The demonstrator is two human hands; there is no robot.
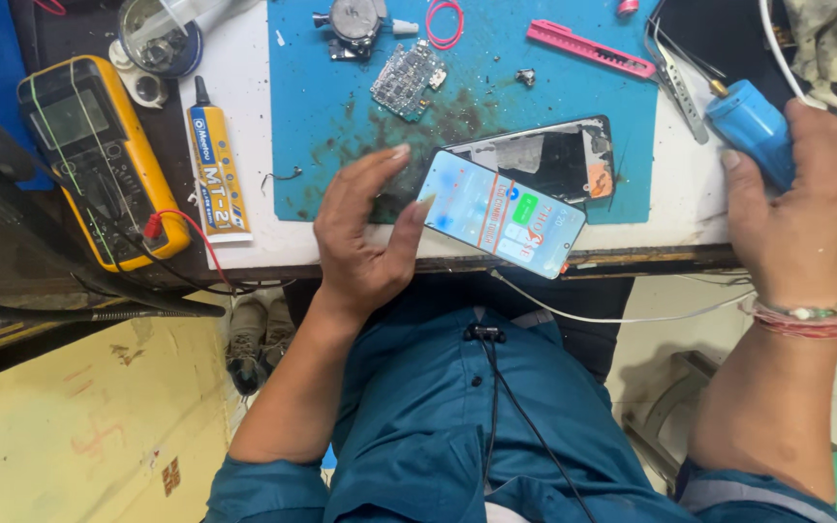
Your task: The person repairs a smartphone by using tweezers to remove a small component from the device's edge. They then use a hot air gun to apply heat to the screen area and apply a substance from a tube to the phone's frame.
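My left hand [365, 232] holds a phone display panel [501, 213] by its left end, thumb on the lit screen, over the front edge of the bench. Just behind it a phone body [559, 155] with its insides exposed lies on the blue work mat [341, 116]. My right hand [811, 208] is closed around a blue electric hand tool [753, 126] with a brass tip, held over the mat's right edge. A white cable [632, 315] hangs below the bench.
A yellow multimeter [99, 160] with red and black leads sits at the left. Beside it lies a glue tube [215, 169]. On the mat are a circuit board [407, 79], a pink cutter [588, 48], a red ring [445, 21] and tweezers [680, 82].
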